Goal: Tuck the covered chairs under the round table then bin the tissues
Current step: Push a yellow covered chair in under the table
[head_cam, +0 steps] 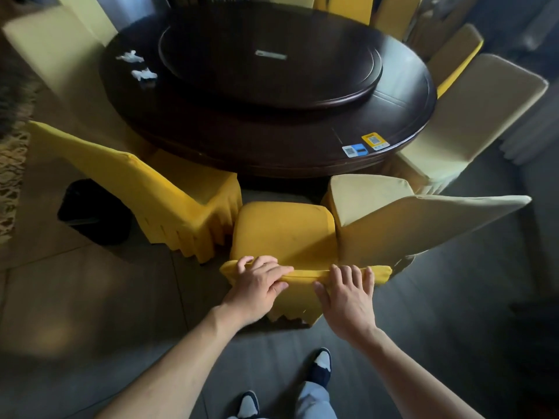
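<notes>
Yellow-covered chair (284, 234) directly below the camera, seat facing the round counter (272, 134), backrest top edge running left to right across the view. Seat front short of the counter rim, with a dark gap of floor (453, 328) between the two; not yet tucked under. Left hand (260, 285) closed over the left part of the backrest top, fingers curled over the far side, thumb on the near side. Right hand (348, 294) laid on the right part of the same edge, fingers spread flat over the fabric, thumb pointing left along the near face; pressed on rather than wrapped. Hemmed in on both sides: second yellow chair (169, 201) just left, angled toward the counter, its skirt almost touching the seat; cream chair (402, 219) just right, its back overlapping the held chair's right corner. Further cream chair (472, 116) tucked at the counter's right rim. Two crumpled white tissues (137, 66) on the counter's far left, beside the raised turntable (272, 55). Black bin (90, 210) on the floor, left, behind the angled yellow chair. Two stickers (364, 145) near the counter's closest edge. Shoes (320, 367) on grey floor behind the chair.
</notes>
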